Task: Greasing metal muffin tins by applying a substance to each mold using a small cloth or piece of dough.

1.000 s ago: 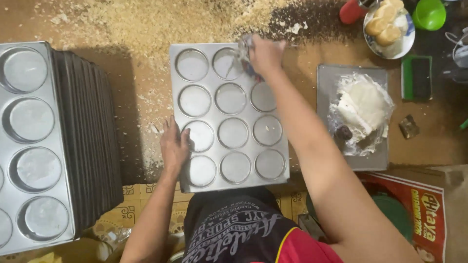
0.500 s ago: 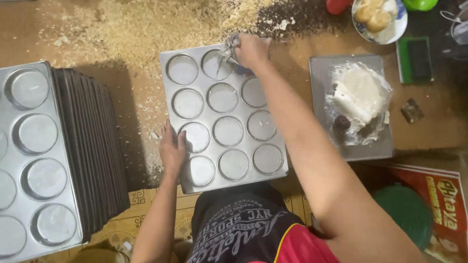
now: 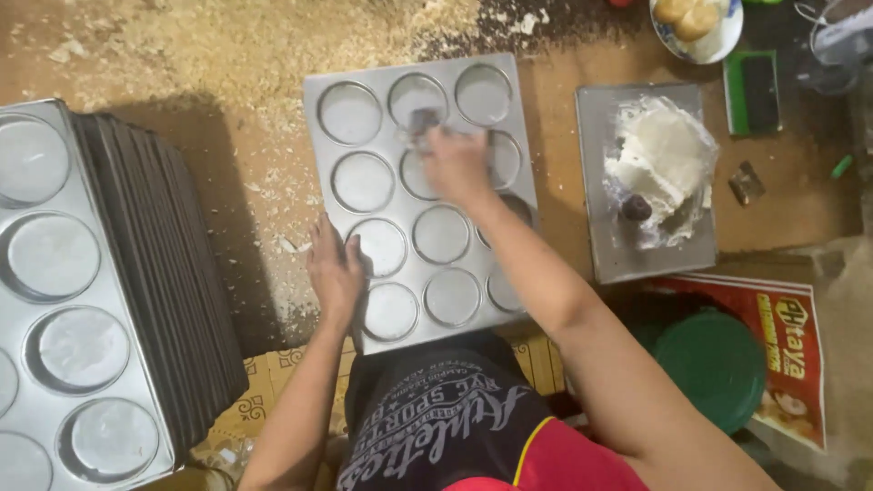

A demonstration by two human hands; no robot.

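Observation:
A grey metal baking tray (image 3: 509, 86) with round cups lies on the brown floor in front of me. My left hand (image 3: 335, 271) rests flat on its near left edge and holds it down. My right hand (image 3: 455, 164) is over the middle cups, shut on a small dark wiping pad (image 3: 422, 121) that touches the tray's upper middle cup. The hand is slightly blurred.
A tall stack of similar trays (image 3: 100, 291) stands at the left. A flat metal sheet (image 3: 600, 245) at the right bears a white greasy lump in plastic (image 3: 664, 155). Crumbs litter the floor at the back. A plate with buns (image 3: 696, 23), a green lid (image 3: 718, 364) and a red printed box (image 3: 791, 364) sit at the right.
My right hand has moved with the pad from the tray's far right corner toward its middle cups. The left hand has stayed on the edge. The camera view shifted.

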